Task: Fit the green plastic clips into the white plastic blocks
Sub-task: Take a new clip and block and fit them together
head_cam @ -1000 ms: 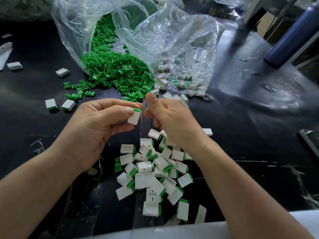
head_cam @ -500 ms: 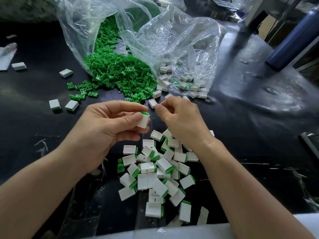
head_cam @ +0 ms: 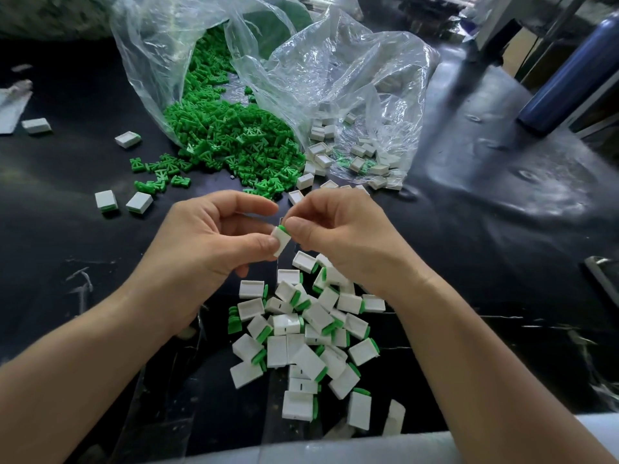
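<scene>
My left hand (head_cam: 214,242) pinches a white plastic block (head_cam: 280,241) between thumb and fingers, above the dark table. A green clip (head_cam: 283,228) sticks out of the block's top. My right hand (head_cam: 341,236) has its thumb tip pressed on that clip, its fingers curled above. Behind the hands a heap of loose green clips (head_cam: 227,139) spills from a clear plastic bag (head_cam: 160,61). Empty white blocks (head_cam: 355,155) lie in a second clear bag. Below the hands sits a pile of several fitted blocks with green edges (head_cam: 308,333).
Stray white blocks (head_cam: 127,139) and two fitted ones (head_cam: 106,200) lie at the left on the black table (head_cam: 469,249). A dark blue cylinder (head_cam: 569,78) leans at the far right. A pale edge (head_cam: 335,450) runs along the table's near side.
My right hand has come back from beside the block and now presses its thumb on the green clip. My left hand keeps holding the block, shifted slightly right.
</scene>
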`<state>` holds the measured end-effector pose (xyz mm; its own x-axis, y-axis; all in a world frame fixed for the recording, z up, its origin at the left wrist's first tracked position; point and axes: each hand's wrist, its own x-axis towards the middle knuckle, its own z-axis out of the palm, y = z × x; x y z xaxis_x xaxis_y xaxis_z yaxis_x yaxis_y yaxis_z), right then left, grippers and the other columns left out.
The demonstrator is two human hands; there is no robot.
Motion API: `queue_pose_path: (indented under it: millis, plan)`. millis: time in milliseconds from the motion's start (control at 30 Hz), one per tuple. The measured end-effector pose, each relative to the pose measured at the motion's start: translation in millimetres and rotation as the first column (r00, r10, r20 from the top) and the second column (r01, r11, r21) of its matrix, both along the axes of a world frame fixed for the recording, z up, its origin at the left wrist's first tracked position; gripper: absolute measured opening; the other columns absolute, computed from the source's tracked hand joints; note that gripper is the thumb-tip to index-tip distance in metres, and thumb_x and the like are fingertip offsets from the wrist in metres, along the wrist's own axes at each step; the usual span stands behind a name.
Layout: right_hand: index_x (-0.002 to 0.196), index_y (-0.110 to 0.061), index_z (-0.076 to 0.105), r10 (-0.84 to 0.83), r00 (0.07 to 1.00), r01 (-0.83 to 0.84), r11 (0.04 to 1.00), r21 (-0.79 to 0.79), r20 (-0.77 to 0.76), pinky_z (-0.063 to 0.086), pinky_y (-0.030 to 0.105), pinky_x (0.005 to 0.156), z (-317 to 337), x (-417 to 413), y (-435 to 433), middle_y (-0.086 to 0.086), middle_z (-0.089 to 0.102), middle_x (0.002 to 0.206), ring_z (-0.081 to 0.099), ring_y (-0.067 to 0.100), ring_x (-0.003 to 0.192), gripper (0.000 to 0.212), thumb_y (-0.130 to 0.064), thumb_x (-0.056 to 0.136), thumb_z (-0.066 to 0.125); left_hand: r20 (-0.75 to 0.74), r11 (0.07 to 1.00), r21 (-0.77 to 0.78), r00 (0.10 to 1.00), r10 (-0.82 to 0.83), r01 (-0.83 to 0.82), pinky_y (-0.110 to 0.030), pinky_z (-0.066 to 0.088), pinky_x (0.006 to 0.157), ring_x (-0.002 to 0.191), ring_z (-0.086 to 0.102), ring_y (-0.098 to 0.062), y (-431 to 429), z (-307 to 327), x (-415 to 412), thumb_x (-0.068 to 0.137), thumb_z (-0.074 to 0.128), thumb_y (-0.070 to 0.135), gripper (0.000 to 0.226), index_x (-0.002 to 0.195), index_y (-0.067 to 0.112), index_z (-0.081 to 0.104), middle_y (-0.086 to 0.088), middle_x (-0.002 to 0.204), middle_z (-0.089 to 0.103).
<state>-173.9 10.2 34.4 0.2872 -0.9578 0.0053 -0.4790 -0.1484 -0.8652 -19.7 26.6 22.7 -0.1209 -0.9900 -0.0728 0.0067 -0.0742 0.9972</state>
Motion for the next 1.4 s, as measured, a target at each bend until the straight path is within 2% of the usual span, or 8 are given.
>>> queue_pose_path:
  millis: [167,433,567,633,733,967,1100,1400]
  plan:
    - [0.068,-0.032,0.040,0.004,0.977,-0.015,0.999,-0.051,-0.212,0.029,0.013,0.054,-2,8,3,-0.014,0.041,0.066,0.038,0.002,0.061,0.030,-0.019,0.094,0.048,0.059,1.000,-0.022,0.998,-0.001,0.002,-0.012,0.042,0.042,0.057,0.065,-0.008,-2,-1,2,0.068,0.071,-0.001,0.029,0.090,0.018,0.067,0.000,0.066,0.071]
    - [0.069,-0.031,0.043,-0.068,0.990,0.057,0.994,-0.094,-0.124,0.032,0.012,0.054,-4,12,5,-0.012,0.045,0.064,0.041,0.004,0.060,0.027,-0.020,0.094,0.049,0.019,0.998,-0.057,1.000,0.003,-0.002,-0.015,0.044,0.044,0.058,0.066,-0.010,-1,2,3,0.058,0.069,0.013,0.035,0.092,0.019,0.066,-0.004,0.068,0.072]
    - [0.070,-0.018,0.060,-0.123,0.992,0.122,0.991,-0.058,-0.003,0.050,0.047,0.073,-4,3,-4,0.014,0.063,0.073,0.057,0.031,0.073,0.021,-0.020,0.091,0.054,0.039,0.999,-0.022,0.999,-0.023,0.024,-0.013,0.041,0.042,0.054,0.062,-0.006,0,0,5,0.063,0.072,0.007,0.023,0.083,0.018,0.071,-0.002,0.065,0.070]
    - [0.076,-0.013,0.064,-0.213,0.977,0.210,0.971,-0.113,-0.012,0.049,0.045,0.074,-8,-3,-9,0.010,0.063,0.072,0.056,0.030,0.073,0.018,-0.021,0.090,0.055,0.044,0.996,-0.034,0.996,-0.082,0.084,-0.014,0.039,0.041,0.052,0.058,-0.008,3,2,3,0.055,0.072,0.026,0.021,0.072,0.015,0.074,-0.005,0.064,0.070]
    - [0.097,-0.018,0.068,-0.306,0.934,0.257,0.933,-0.251,-0.182,0.042,0.028,0.078,-18,-8,-17,-0.004,0.060,0.082,0.053,0.015,0.081,0.015,-0.019,0.090,0.056,0.072,0.991,-0.049,0.990,-0.124,0.128,-0.015,0.039,0.042,0.056,0.060,-0.010,5,5,0,0.049,0.066,0.045,0.033,0.068,0.020,0.075,-0.004,0.069,0.072]
    - [0.134,-0.022,0.046,-0.214,0.808,0.031,0.946,-0.324,-0.549,0.028,0.032,0.101,-32,-1,-29,0.003,0.046,0.129,0.037,0.022,0.119,0.042,-0.012,0.093,0.047,0.082,0.999,0.000,0.996,-0.043,0.043,-0.013,0.038,0.040,0.053,0.061,-0.005,2,3,0,0.057,0.065,0.032,0.022,0.069,0.016,0.073,-0.003,0.069,0.072]
    - [0.123,-0.020,0.053,-0.183,0.756,-0.018,0.954,-0.300,-0.628,0.027,0.032,0.096,-34,0,-31,0.002,0.045,0.129,0.036,0.023,0.117,0.032,-0.015,0.092,0.050,0.097,1.000,0.026,0.995,-0.001,-0.002,-0.013,0.040,0.041,0.053,0.063,-0.006,0,0,0,0.072,0.067,0.014,0.007,0.068,0.015,0.073,-0.002,0.070,0.073]
    - [0.099,-0.015,0.052,-0.159,0.782,-0.054,0.946,-0.320,-0.603,0.033,0.032,0.082,-29,0,-26,0.001,0.056,0.100,0.048,0.022,0.098,0.012,-0.010,0.089,0.053,0.106,0.994,0.059,0.990,0.090,-0.096,-0.014,0.045,0.045,0.063,0.067,-0.005,-5,-5,0,0.081,0.063,0.001,0.018,0.082,0.019,0.069,0.004,0.080,0.074]
